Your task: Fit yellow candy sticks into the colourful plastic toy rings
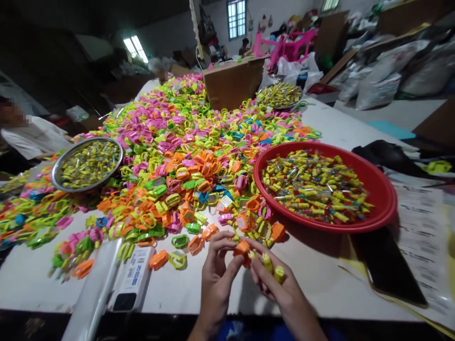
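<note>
My left hand (221, 272) pinches an orange plastic piece (242, 247) between thumb and fingers, near the table's front edge. Close against its right side, my right hand (272, 279) holds several small yellow tubes (267, 262), their ends sticking out between the fingers. The fingertips of both hands meet around the orange piece. Beyond them spreads a large heap of pink, green, orange and yellow plastic pieces (192, 166). A red basin (386, 199) of small yellow wrapped tubes stands to the right.
A metal bowl (122, 156) of yellow tubes is at left; another heaped container (279, 96) stands behind. A white box (133, 279) and clear plastic roll (94, 289) lie front left. A dark phone (389, 270) rests on papers at right. A person (33, 135) sits at far left.
</note>
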`<state>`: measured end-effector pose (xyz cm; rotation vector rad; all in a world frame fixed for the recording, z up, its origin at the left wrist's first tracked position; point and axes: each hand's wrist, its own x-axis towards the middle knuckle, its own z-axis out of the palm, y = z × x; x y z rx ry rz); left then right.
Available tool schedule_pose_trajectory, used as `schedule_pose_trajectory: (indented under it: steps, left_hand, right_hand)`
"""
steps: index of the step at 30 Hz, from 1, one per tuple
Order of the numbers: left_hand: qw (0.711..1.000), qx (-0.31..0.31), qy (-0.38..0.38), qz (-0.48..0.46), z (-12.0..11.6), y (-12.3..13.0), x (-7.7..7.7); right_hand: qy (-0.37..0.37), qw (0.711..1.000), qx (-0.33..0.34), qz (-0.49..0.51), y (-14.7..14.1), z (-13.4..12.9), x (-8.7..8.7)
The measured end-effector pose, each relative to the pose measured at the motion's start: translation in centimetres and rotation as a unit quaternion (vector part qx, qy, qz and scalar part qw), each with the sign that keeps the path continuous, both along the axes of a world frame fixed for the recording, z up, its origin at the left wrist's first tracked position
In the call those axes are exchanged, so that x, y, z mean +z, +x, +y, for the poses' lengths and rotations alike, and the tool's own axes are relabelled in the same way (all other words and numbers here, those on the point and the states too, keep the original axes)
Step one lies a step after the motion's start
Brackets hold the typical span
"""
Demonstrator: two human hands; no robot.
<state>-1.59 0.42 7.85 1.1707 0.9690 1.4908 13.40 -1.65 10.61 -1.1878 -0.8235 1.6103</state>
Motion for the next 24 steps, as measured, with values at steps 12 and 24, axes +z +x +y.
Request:
schedule_pose_trajectory:
  steps: [12,24]
  left_hand:
    - [0.991,-0.023,-0.089,-0.095,-0.2,0.8,2.4]
    - [0.958,-0.048,-0.136,-0.248,-1.0,2.0,3.2]
  right_hand:
    - [0.098,0.992,-0.078,-0.02,0.7,-0.8,2.1]
    - [0.018,0.996,-0.004,0.089,0.6,-0.2,1.1]
